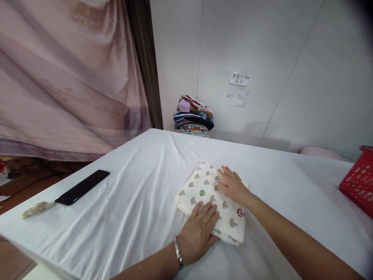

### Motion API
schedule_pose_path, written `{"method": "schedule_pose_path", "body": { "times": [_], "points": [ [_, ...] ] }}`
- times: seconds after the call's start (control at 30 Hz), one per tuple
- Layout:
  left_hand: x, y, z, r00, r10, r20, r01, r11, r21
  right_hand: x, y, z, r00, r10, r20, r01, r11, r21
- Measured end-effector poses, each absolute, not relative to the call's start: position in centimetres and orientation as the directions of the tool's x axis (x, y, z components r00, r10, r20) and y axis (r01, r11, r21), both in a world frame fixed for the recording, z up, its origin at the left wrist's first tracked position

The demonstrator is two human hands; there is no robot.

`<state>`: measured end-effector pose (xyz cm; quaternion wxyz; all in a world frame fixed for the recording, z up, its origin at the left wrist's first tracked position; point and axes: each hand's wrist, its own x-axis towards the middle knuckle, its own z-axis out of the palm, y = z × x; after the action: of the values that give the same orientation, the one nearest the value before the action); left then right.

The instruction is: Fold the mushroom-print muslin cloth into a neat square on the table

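A folded white cloth (204, 190) printed with grey, green and red mushrooms lies on a table covered by a white sheet (140, 186). My left hand (199, 231), with a silver bangle on the wrist, lies flat on the cloth's near edge, fingers stretched out. My right hand (231, 184) rests flat on the cloth's far right part, fingers spread. Neither hand grips anything.
A black phone (83, 186) with a woven strap (36, 209) lies at the table's left. A pile of folded clothes (194, 116) stands at the far edge by the wall. A red basket (359, 184) sits at the right. A pink curtain (67, 77) hangs at the left.
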<state>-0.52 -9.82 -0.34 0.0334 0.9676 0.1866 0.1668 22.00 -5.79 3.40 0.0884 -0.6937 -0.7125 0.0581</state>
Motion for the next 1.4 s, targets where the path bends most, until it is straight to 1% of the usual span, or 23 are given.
{"method": "schedule_pose_path", "body": {
  "times": [0.07, 0.1, 0.2, 0.3, 0.43, 0.5, 0.6, 0.7, 0.8, 0.87, 0.97, 1.03, 1.07, 1.17, 1.2, 1.23, 1.27, 1.3, 1.33, 1.37, 1.4],
  "points": [
    [-0.5, -9.9, -0.2, 0.876, 0.377, 0.3, 0.352, -0.926, 0.136, 21.7, -4.2, 3.0, -0.021, 0.994, 0.112, 0.985, 0.04, -0.165],
    [-0.6, -9.9, -0.2, 0.877, 0.379, 0.296, 0.353, -0.925, 0.141, 21.7, -3.5, 2.5, -0.026, 0.994, 0.11, 0.988, 0.043, -0.148],
    [-0.7, -10.0, 0.0, 0.876, 0.38, 0.297, 0.349, -0.924, 0.154, 21.8, -2.2, 0.5, -0.044, 0.998, 0.033, 0.99, 0.048, -0.133],
    [-0.7, -10.0, -0.1, 0.871, 0.386, 0.305, 0.351, -0.922, 0.166, 22.5, -1.6, -0.3, -0.042, 0.999, -0.017, 0.984, 0.038, -0.177],
    [-0.4, -10.0, -0.7, 0.865, 0.387, 0.319, 0.353, -0.922, 0.161, 24.6, -0.4, 1.1, 0.001, 0.998, -0.055, 0.956, -0.017, -0.293],
    [-0.3, -10.0, -1.0, 0.86, 0.385, 0.335, 0.353, -0.923, 0.153, 25.8, 0.4, 1.9, 0.041, 0.995, -0.086, 0.95, -0.066, -0.305],
    [-0.2, -10.1, -1.3, 0.846, 0.376, 0.378, 0.356, -0.926, 0.124, 27.1, 1.5, 2.5, 0.068, 0.982, -0.174, 0.958, -0.113, -0.263],
    [-0.1, -10.0, -1.5, 0.843, 0.354, 0.406, 0.353, -0.932, 0.082, 27.6, 1.6, 2.4, 0.112, 0.968, -0.224, 0.973, -0.152, -0.174],
    [-0.1, -9.6, -1.6, 0.839, 0.356, 0.412, 0.355, -0.931, 0.082, 28.6, 1.0, 2.1, 0.142, 0.976, -0.166, 0.981, -0.161, -0.106],
    [0.0, -9.3, -1.7, 0.829, 0.382, 0.409, 0.37, -0.922, 0.112, 30.0, 0.5, 1.9, 0.2, 0.973, -0.119, 0.976, -0.208, -0.065],
    [0.2, -8.9, -1.9, 0.807, 0.429, 0.405, 0.389, -0.903, 0.18, 31.9, 0.0, 1.6, 0.29, 0.95, -0.119, 0.955, -0.296, -0.036],
    [0.4, -8.8, -1.8, 0.793, 0.448, 0.412, 0.382, -0.893, 0.237, 32.4, -0.2, 1.5, 0.273, 0.956, -0.104, 0.957, -0.281, -0.072],
    [0.4, -8.7, -1.7, 0.785, 0.454, 0.421, 0.369, -0.889, 0.271, 32.2, -0.4, 1.6, 0.246, 0.968, -0.058, 0.963, -0.251, -0.099],
    [0.2, -8.4, -1.0, 0.723, 0.497, 0.479, 0.32, -0.856, 0.406, 29.8, -1.3, 2.1, 0.139, 0.974, 0.179, 0.974, -0.102, -0.202],
    [0.0, -8.2, -0.8, 0.676, 0.536, 0.505, 0.315, -0.83, 0.46, 28.5, -1.9, 2.3, 0.105, 0.965, 0.239, 0.967, -0.043, -0.253],
    [-0.2, -7.8, -0.7, 0.616, 0.589, 0.523, 0.322, -0.794, 0.515, 26.9, -2.7, 2.6, 0.089, 0.961, 0.263, 0.944, 0.003, -0.331],
    [-0.4, -7.4, -0.7, 0.545, 0.65, 0.53, 0.339, -0.749, 0.57, 25.3, -3.6, 2.9, 0.072, 0.97, 0.231, 0.898, 0.038, -0.437],
    [-0.7, -6.9, -0.7, 0.469, 0.712, 0.522, 0.361, -0.694, 0.623, 23.6, -4.6, 3.2, 0.044, 0.983, 0.18, 0.854, 0.057, -0.517],
    [-1.0, -6.4, -0.8, 0.398, 0.771, 0.498, 0.382, -0.633, 0.673, 22.0, -5.7, 3.5, 0.001, 0.993, 0.122, 0.821, 0.069, -0.567],
    [-1.3, -5.8, -0.9, 0.334, 0.82, 0.464, 0.4, -0.57, 0.718, 20.6, -6.9, 3.8, -0.06, 0.996, 0.062, 0.808, 0.085, -0.582],
    [-1.6, -5.3, -1.1, 0.281, 0.86, 0.425, 0.414, -0.508, 0.755, 19.4, -7.9, 4.0, -0.12, 0.993, 0.019, 0.819, 0.11, -0.563]
  ]
}}
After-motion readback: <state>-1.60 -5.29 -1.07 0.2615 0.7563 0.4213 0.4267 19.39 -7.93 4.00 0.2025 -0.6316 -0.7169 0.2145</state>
